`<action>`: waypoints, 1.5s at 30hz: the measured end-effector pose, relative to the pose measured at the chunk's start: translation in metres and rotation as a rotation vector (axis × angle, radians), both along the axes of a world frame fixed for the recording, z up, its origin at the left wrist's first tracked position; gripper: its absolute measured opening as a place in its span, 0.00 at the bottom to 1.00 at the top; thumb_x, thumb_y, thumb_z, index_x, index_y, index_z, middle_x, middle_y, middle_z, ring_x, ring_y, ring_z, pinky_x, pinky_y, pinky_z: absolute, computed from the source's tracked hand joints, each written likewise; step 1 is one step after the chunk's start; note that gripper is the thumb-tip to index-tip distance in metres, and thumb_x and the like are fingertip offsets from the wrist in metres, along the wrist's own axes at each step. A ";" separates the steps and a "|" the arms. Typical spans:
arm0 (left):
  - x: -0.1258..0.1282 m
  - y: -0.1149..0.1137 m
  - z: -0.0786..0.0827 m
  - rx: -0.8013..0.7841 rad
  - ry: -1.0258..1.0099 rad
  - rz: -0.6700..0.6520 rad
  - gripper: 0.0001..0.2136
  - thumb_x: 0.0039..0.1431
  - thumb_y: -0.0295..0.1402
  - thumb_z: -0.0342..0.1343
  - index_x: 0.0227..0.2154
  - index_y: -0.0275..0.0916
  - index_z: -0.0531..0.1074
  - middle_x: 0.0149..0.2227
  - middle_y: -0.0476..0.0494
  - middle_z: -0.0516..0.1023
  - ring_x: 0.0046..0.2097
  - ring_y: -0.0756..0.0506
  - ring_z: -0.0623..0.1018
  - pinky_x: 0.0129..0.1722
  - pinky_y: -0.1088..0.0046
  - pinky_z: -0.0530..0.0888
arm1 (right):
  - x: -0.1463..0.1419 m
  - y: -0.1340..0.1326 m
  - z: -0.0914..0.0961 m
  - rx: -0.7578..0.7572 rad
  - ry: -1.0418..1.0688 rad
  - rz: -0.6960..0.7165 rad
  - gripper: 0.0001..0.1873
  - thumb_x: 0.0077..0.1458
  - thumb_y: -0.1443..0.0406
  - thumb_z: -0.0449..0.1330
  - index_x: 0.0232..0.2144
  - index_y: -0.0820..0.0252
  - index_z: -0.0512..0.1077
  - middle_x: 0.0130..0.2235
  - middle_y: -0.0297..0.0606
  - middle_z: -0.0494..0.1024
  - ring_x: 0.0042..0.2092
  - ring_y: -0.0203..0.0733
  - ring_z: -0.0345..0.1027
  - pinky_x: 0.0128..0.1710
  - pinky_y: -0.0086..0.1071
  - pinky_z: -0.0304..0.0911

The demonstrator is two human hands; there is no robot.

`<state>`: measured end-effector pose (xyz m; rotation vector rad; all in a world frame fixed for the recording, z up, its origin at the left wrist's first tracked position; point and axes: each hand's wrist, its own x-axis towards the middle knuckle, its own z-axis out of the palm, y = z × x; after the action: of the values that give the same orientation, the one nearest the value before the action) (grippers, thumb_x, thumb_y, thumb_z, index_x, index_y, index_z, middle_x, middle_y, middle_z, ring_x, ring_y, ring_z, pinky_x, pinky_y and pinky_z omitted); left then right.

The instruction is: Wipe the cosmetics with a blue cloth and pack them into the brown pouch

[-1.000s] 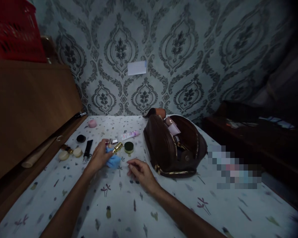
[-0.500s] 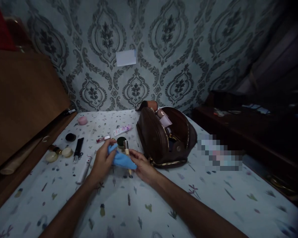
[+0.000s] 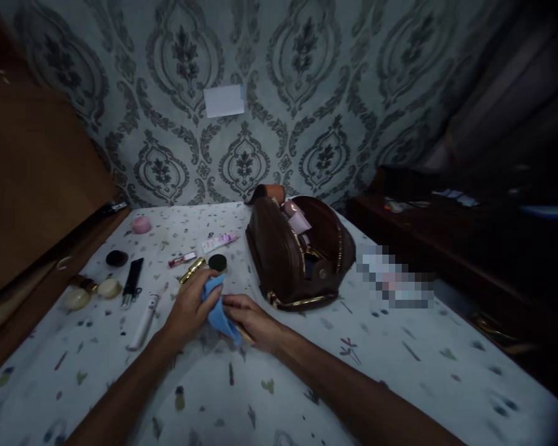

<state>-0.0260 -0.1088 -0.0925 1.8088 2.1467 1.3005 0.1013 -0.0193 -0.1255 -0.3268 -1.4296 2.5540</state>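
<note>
My left hand (image 3: 193, 310) is closed on a light blue cloth (image 3: 218, 319), thumb pressed over it. My right hand (image 3: 251, 319) meets the cloth's other side, its fingers pinched around a slim, pale stick (image 3: 247, 337) whose lower end shows below the fingers. Cloth and fingers hide the rest of the stick. Just past my left fingers is a shiny gold tube (image 3: 193, 271); whether they touch it I cannot tell. Behind the cloth sits a dark round-lidded jar (image 3: 217, 263). To the right of my hands a brown leather bag (image 3: 272, 260) stands unzipped, with a pink packet (image 3: 299, 222) and other items inside.
Around the left lie a white tube (image 3: 144, 322), a black tube (image 3: 132, 282), cream-coloured round pots (image 3: 109, 287), a dark lid (image 3: 116, 258) and a pink pot (image 3: 141, 224). A lip gloss (image 3: 182, 259) and a floral tube (image 3: 219, 241) lie farther back. A patterned wall rises behind.
The stick, upright with its silver top showing, is now tilted and mostly covered by cloth and fingers. My hands have come closer together. The gold tube has come into view. The camera view has shifted slightly.
</note>
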 end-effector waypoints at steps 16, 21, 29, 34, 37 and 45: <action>-0.026 -0.003 0.001 -0.031 0.005 0.225 0.19 0.58 0.47 0.49 0.44 0.41 0.74 0.31 0.48 0.79 0.27 0.46 0.76 0.26 0.74 0.69 | 0.008 0.001 0.004 0.563 -0.117 -0.153 0.09 0.58 0.61 0.58 0.32 0.62 0.73 0.24 0.27 0.68 0.23 0.30 0.60 0.25 0.24 0.57; -0.021 -0.003 0.003 -0.075 -0.027 0.195 0.20 0.63 0.45 0.46 0.47 0.39 0.73 0.31 0.48 0.78 0.30 0.46 0.75 0.28 0.75 0.68 | 0.014 0.000 0.010 0.894 -0.009 -0.277 0.10 0.52 0.73 0.55 0.34 0.64 0.77 0.29 0.33 0.74 0.32 0.36 0.65 0.31 0.26 0.59; -0.021 0.000 0.006 -0.066 -0.123 0.178 0.18 0.65 0.42 0.46 0.47 0.36 0.73 0.31 0.48 0.76 0.31 0.47 0.71 0.32 0.73 0.66 | 0.015 0.001 0.007 1.295 -0.029 -0.395 0.24 0.50 0.78 0.57 0.48 0.57 0.75 0.38 0.37 0.78 0.38 0.39 0.71 0.39 0.30 0.64; -0.025 0.003 0.002 -0.021 -0.196 0.119 0.16 0.65 0.41 0.46 0.45 0.37 0.73 0.38 0.44 0.78 0.39 0.45 0.74 0.37 0.72 0.69 | 0.017 0.001 0.005 1.653 -0.068 -0.500 0.22 0.53 0.76 0.58 0.48 0.56 0.76 0.36 0.38 0.74 0.36 0.40 0.68 0.33 0.30 0.62; -0.028 0.005 -0.001 -0.037 -0.219 0.108 0.15 0.64 0.41 0.47 0.39 0.37 0.74 0.39 0.43 0.77 0.42 0.44 0.74 0.40 0.71 0.69 | 0.017 0.002 0.004 1.655 -0.069 -0.496 0.23 0.52 0.76 0.57 0.49 0.57 0.75 0.36 0.39 0.74 0.37 0.41 0.68 0.33 0.31 0.62; -0.030 0.001 0.010 -0.061 -0.548 -0.030 0.16 0.56 0.44 0.58 0.42 0.39 0.72 0.33 0.48 0.73 0.31 0.48 0.71 0.29 0.75 0.68 | 0.008 0.007 0.001 0.962 -0.084 -0.498 0.06 0.56 0.63 0.59 0.35 0.58 0.73 0.31 0.34 0.76 0.32 0.38 0.68 0.32 0.29 0.61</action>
<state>-0.0558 -0.1079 -0.0824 1.2580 1.8251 1.4855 0.1095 -0.0125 -0.1244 -0.5218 -2.0673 1.2883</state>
